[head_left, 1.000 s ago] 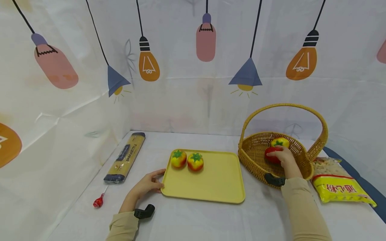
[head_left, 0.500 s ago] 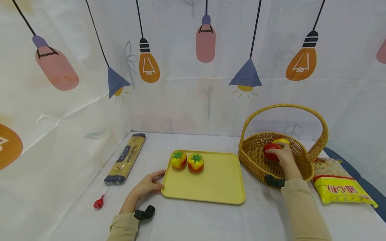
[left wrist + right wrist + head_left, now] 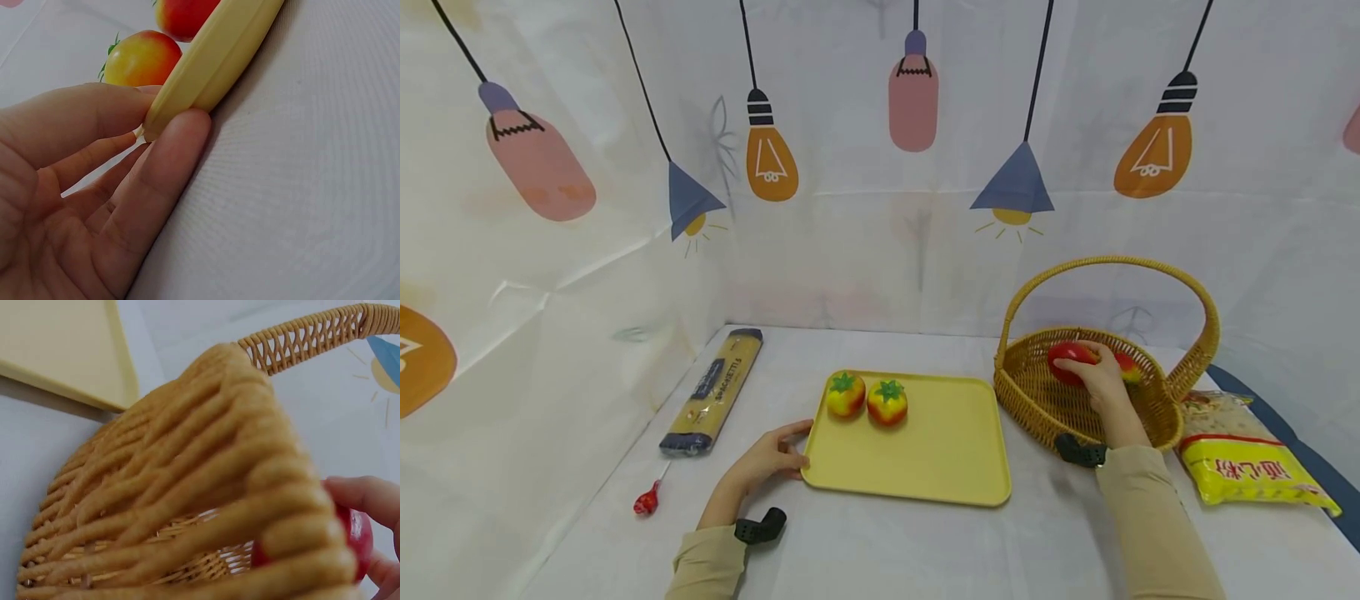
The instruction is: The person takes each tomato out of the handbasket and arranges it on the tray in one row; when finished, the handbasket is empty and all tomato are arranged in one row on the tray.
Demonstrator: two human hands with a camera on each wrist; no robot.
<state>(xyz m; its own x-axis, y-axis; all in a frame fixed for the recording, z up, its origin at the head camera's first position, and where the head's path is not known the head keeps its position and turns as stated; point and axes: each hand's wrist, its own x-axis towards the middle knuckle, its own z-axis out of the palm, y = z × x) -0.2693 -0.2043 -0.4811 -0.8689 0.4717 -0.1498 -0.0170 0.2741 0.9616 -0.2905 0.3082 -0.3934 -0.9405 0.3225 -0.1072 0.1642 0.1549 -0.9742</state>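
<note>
My left hand [image 3: 763,460] holds the left edge of the yellow tray [image 3: 925,458]; the left wrist view shows thumb and fingers pinching its rim [image 3: 215,59]. Two red-and-yellow toy tomatoes [image 3: 846,395] with green leaf tops sit side by side at the tray's back left. Inside the wicker basket [image 3: 1026,408], my right hand [image 3: 1105,379] grips a shiny red round fruit [image 3: 1066,360], its exact kind unclear. Behind that hand lies a partly hidden red-and-yellow fruit [image 3: 1127,367]. In the right wrist view the basket wall covers much of the red fruit [image 3: 359,540].
The basket's tall handle [image 3: 1108,261] arches over the right hand. A bag of dry pasta [image 3: 1243,458] lies right of the basket. On the left are a spaghetti pack [image 3: 711,396] and a red lollipop [image 3: 646,500]. A printed cloth hangs behind the table.
The right hand has lifted the red fruit slightly and shifted it left inside the basket. The other fruit there now shows right of the hand, its red side visible. The left hand stays put.
</note>
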